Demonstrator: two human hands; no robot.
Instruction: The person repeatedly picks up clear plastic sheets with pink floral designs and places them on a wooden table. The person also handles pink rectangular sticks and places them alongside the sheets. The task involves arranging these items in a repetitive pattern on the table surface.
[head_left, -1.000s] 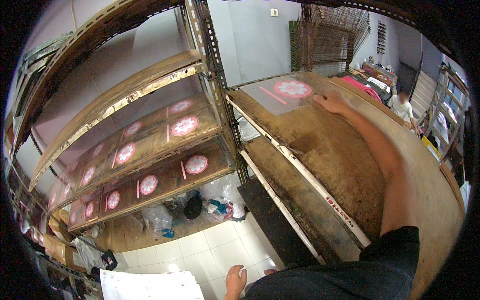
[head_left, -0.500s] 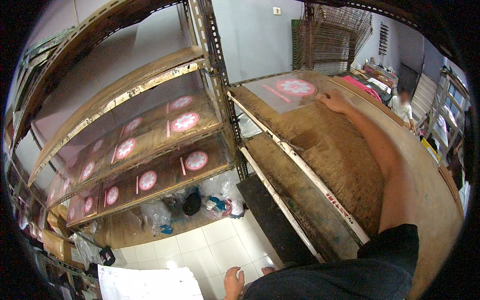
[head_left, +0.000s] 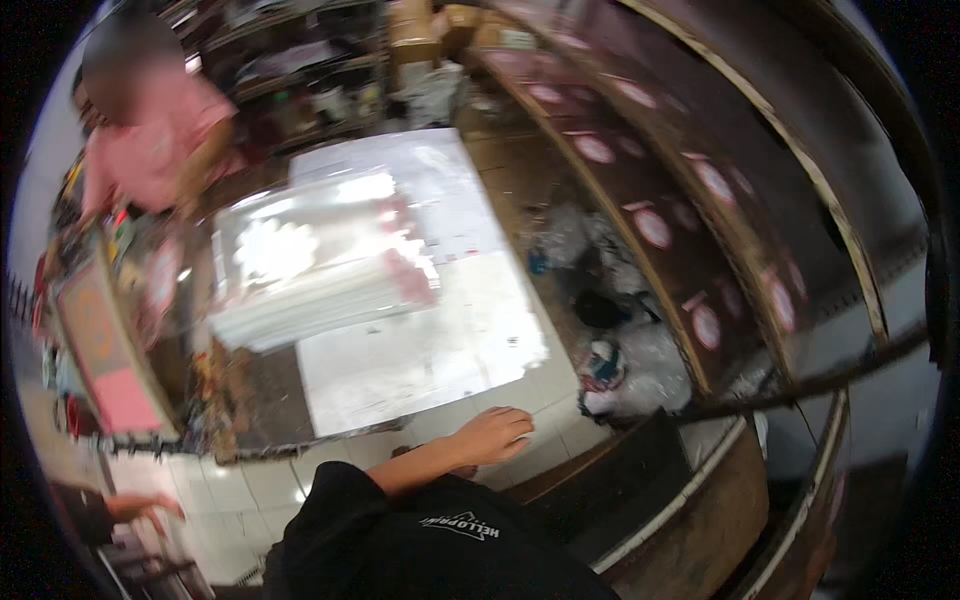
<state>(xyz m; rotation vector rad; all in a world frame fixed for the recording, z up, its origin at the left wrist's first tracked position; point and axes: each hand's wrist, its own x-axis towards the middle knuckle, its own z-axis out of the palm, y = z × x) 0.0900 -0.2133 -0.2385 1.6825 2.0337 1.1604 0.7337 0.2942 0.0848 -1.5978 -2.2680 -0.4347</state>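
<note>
My left hand (head_left: 492, 437) reaches across in front of my black shirt, back of the hand up and fingers loosely bent, with nothing seen in it. Just beyond it lies a white board or sheet (head_left: 420, 365) spread over a table. On that rests a thick stack of glossy clear plastic sheets (head_left: 325, 300) with white flower and pink prints; glare and motion blur soften it. Left hand and stack are apart. My right hand is out of the picture.
A co-worker in pink (head_left: 160, 150) stands beyond the table, near a printing screen frame (head_left: 115, 350). Another person's hand (head_left: 145, 505) shows at lower left. Drying shelves (head_left: 690, 345) with round pink prints run along the right. Plastic bags (head_left: 650, 370) lie below them.
My view has swung left from the shelves to the table with the stack. My right hand, earlier at a printed sheet on a shelf, has left the picture.
</note>
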